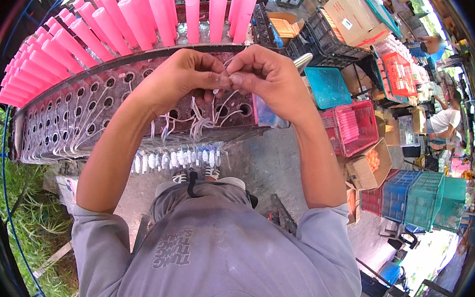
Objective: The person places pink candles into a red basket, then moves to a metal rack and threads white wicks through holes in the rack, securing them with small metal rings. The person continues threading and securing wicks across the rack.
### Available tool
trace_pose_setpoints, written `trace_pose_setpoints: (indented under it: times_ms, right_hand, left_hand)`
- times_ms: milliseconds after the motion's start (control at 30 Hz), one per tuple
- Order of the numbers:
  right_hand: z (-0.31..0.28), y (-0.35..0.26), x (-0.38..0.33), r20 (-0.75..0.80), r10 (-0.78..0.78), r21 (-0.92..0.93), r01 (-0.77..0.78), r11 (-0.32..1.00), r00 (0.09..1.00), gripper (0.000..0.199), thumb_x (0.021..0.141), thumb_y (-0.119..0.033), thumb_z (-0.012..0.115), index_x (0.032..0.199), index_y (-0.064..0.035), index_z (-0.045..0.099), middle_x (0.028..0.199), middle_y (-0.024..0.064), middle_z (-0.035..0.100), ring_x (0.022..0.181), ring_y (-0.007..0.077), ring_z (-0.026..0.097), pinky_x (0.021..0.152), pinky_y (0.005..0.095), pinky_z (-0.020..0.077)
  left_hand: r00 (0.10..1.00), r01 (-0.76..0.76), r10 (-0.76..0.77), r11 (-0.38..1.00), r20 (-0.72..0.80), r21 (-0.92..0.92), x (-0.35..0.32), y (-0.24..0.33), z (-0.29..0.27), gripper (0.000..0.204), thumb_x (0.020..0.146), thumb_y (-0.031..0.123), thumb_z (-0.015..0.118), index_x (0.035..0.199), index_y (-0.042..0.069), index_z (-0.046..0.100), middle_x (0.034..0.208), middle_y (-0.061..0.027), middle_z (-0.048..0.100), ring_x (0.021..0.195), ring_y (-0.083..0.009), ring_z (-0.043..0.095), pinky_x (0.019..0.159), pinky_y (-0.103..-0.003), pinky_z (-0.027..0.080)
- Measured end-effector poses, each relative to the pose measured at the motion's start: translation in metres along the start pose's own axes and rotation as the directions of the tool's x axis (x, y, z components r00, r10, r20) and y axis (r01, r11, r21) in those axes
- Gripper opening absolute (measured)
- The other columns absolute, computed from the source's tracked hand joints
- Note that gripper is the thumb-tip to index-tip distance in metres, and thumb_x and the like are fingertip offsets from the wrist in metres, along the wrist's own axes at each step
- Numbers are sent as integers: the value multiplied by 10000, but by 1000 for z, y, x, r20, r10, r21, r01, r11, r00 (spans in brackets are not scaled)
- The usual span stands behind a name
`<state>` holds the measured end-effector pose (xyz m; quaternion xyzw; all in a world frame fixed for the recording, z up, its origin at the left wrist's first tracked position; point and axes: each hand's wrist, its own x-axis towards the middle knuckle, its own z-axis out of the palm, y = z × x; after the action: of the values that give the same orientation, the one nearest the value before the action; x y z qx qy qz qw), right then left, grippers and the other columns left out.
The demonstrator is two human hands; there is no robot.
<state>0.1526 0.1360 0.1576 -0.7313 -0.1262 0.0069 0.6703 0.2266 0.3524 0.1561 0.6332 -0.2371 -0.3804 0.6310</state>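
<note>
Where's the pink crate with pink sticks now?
The pink crate is right of centre in the head view, below and right of the right hand, between a teal bin above and an open cardboard box below.

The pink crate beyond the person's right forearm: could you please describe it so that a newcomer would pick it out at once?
Start at the person's right forearm and look just right of it. Directly above an open cardboard box of orange items in the picture is the pink crate. Unlike its neighbours, it has deep-pink walls with pink sticks inside.
</note>
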Motion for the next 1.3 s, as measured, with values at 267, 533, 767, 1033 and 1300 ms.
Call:
trace_pose_setpoints:
  times_ms: [267, 533, 767, 1033, 1300]
  right_hand:
    - [45, 8, -21, -215, -578, -703, 286, 651, 787, 411, 722, -113, 858, 1082, -87, 662, 1038, 63, 650, 906, 269, 633, 798, 392, 499]
    - [87, 24, -23, -208, -759, -853, 266, 450, 617, 197, 788, -32, 782, 941, -103, 681, 1020, 60, 674, 879, 268, 640, 762, 389, 482]
    - [100, 23, -28, -447, -248, -274, 132, 952, 860, 135, 865, 18, 726, 956, -52, 654, 1063, 76, 694, 944, 122, 643, 759, 296, 525]
    - [85, 28, -15, -411, -226, -39, 230, 972, 883, 154, 909, 28, 725, 996, -32, 613, 870, 5, 679, 758, 65, 616, 683, 221, 502]
    - [76, 19, -8, -296, 35, 187, 22, 982, 955, 170, 927, -6, 738, 1055, -28, 629, 868, 6, 674, 770, 64, 609, 679, 227, 501]
  left_hand:
    - [967, -202, 77, 814, -244, -545, -18, -23, 32, 128, 1001, 193, 694, 959, 72, 688, 821, 40, 634, 689, -59, 560, 627, -247, 425]
    - [966, -213, 51, 715, -254, -666, -38, -35, 39, 81, 1016, 172, 660, 991, 96, 664, 894, 21, 658, 760, -77, 590, 660, -256, 440]
    - [834, -376, 489, 842, -255, 387, -41, -29, 4, 68, 931, -32, 635, 976, 19, 630, 899, 3, 671, 736, -104, 608, 662, -247, 482]
    - [688, -520, 725, 519, -27, 679, -46, -16, -1, 169, 899, -31, 659, 1051, 43, 662, 933, -130, 644, 806, -305, 655, 712, -372, 522]
    - [648, -494, 761, 431, -11, 755, -44, -20, -7, 179, 907, -24, 694, 1063, 62, 678, 907, -93, 624, 771, -245, 651, 695, -328, 523]
